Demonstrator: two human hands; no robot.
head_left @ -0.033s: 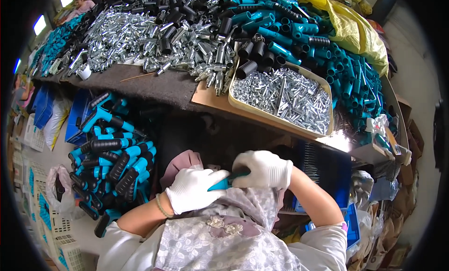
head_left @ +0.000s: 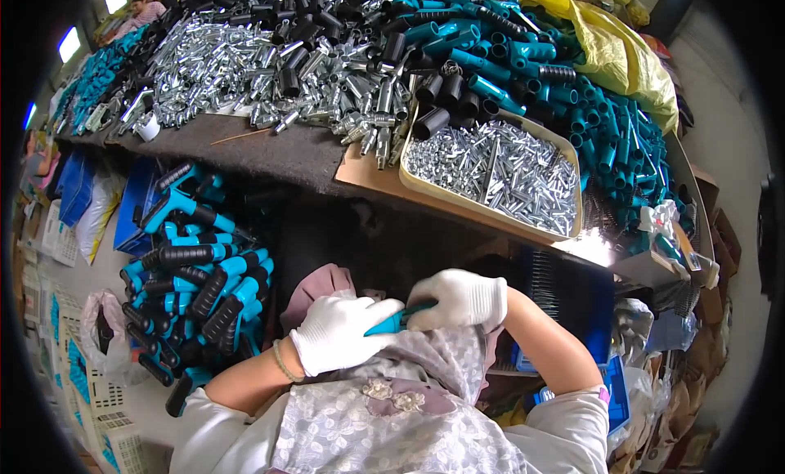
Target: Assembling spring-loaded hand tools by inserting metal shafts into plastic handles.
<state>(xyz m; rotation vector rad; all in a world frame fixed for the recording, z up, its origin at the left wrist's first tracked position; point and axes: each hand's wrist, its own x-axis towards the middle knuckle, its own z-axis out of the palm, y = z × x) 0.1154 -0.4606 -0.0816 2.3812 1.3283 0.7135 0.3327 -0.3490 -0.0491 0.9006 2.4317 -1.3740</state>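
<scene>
Yellow sheeting (head_left: 625,57) is draping at two o'clock.
A white cup (head_left: 148,128) is resting at ten o'clock near a thin stick (head_left: 241,136), a blue bin (head_left: 133,219) is sitting at nine, and a clear plastic bag (head_left: 119,356) is slumping beside a cream crate (head_left: 106,395) at eight.

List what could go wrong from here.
The teal part, held between the left hand and the right hand, might slip from the gloved fingers.

The tray of small metal pieces sits near the front edge of the table, so a bump might spill some.

The handles are heaped loosely at the left; some might slide off.
</scene>
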